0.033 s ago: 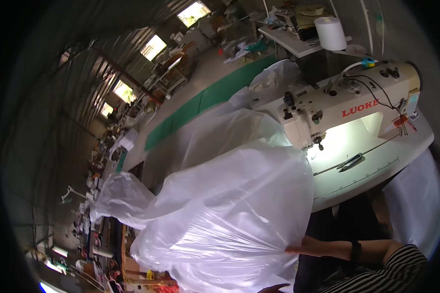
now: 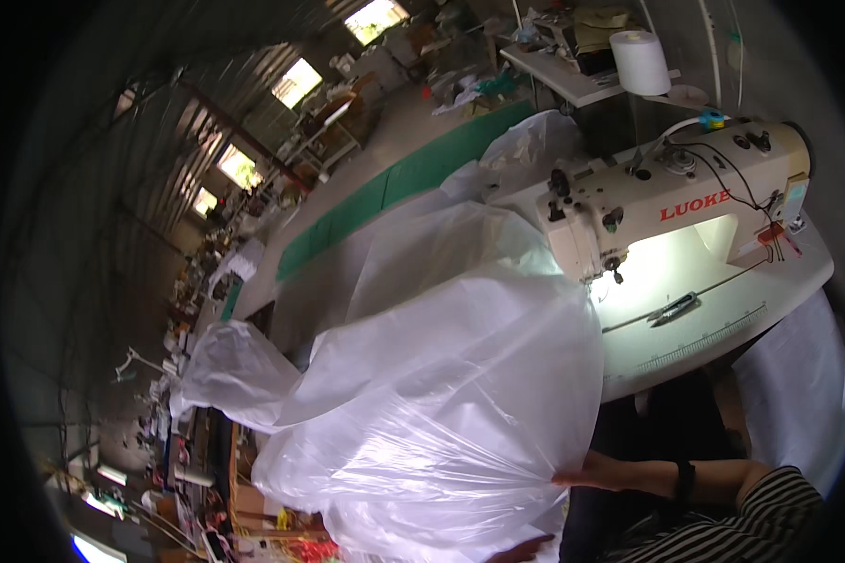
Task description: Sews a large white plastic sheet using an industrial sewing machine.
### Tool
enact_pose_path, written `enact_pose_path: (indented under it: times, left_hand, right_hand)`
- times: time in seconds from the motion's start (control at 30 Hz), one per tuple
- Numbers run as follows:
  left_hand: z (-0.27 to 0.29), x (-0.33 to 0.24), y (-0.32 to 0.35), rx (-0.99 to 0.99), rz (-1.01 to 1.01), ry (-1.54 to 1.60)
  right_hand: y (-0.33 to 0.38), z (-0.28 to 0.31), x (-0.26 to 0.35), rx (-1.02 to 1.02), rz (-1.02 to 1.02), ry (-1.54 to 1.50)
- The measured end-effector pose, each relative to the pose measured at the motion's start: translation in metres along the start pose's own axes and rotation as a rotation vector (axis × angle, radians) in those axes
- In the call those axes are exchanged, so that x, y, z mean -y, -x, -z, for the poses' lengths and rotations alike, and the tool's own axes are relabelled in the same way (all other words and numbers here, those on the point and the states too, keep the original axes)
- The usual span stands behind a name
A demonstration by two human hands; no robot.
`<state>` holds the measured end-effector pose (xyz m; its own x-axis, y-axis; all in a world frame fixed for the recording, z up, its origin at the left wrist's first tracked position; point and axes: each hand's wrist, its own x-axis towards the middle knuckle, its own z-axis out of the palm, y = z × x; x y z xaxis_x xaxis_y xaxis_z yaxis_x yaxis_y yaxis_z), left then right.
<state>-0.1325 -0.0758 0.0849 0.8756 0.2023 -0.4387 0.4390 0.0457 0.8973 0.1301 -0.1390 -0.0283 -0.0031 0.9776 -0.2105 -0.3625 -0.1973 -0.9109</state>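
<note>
A large, shiny, translucent white plastic sheet [image 2: 422,413] is bunched up and spreads from the sewing machine [image 2: 685,202] toward the lower edge. My right hand [image 2: 596,471], with a dark band on its wrist, pinches the sheet's edge, and creases fan out from the fingers. Lower down, my left hand [image 2: 526,549] shows only in part against the sheet at the picture's edge; its fingers are mostly hidden. The sheet's upper part lies by the machine's needle, under a bright lamp. Thread snips [image 2: 674,309] lie on the machine bed [image 2: 723,324], apart from both hands.
A white thread cone [image 2: 640,64] stands beside a cluttered side table [image 2: 573,83] behind the machine. A long green strip [image 2: 385,192] runs beyond the sheet. More white sheet [image 2: 798,385] hangs at the right below the bed. Cluttered benches line the far left.
The view has shifted slightly. The sheet's left bulge sits a little higher, and my left hand shows slightly more. My right hand keeps its pinch on the sheet.
</note>
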Motion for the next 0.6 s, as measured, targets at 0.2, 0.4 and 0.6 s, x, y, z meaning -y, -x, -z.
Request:
enact_pose_path:
  times: [0.2, 0.4, 0.6]
  left_hand:
    - [0.104, -0.068, -0.075, -0.872, -0.265, -1.460]
    - [0.189, -0.071, -0.141, -0.939, 0.092, -0.780]
    - [0.174, -0.005, -0.130, -0.744, -0.313, -0.937]
  right_hand:
    - [0.086, 0.028, 0.015, 0.029, 0.042, -0.250]
    - [0.103, 0.030, 0.000, -0.138, -0.215, -0.152]
    - [0.098, 0.039, -0.013, -0.081, -0.292, 0.128]
